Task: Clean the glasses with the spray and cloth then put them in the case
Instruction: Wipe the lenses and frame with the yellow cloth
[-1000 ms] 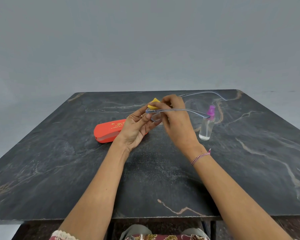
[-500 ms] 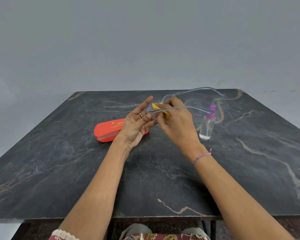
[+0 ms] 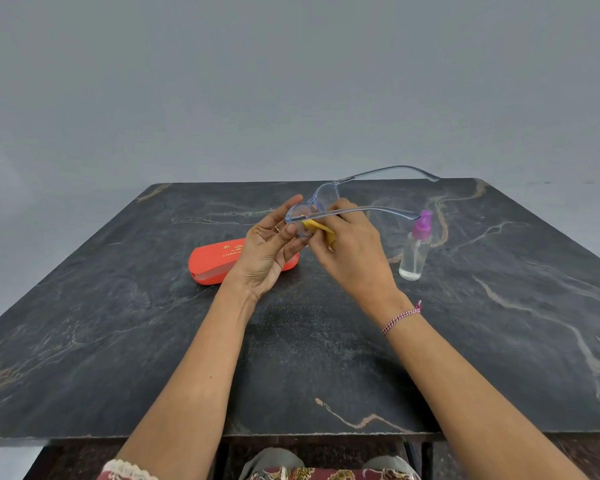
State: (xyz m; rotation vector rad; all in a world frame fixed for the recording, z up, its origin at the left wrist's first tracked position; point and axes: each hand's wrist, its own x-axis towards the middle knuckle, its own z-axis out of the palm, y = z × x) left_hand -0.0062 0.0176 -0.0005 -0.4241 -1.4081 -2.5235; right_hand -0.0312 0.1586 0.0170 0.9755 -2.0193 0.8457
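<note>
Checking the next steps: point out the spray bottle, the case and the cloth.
spray bottle [image 3: 413, 256]: head view, on its clear body.
case [image 3: 210, 263]: head view, on the orange lid left of the hand.
cloth [image 3: 317, 226]: head view, on the yellow fold under the lens.

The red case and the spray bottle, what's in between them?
In the head view, both hands, left and right, wiping the glasses with a yellow cloth, come between the case and bottle.

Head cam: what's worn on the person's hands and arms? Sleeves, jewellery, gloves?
No gloves; both forearms bare. The left hand wears a thin ring on one finger. The right hand has a pink-and-white braided thread bracelet at the wrist. A white lace-edged patterned sleeve cuff shows on the left arm.
</note>
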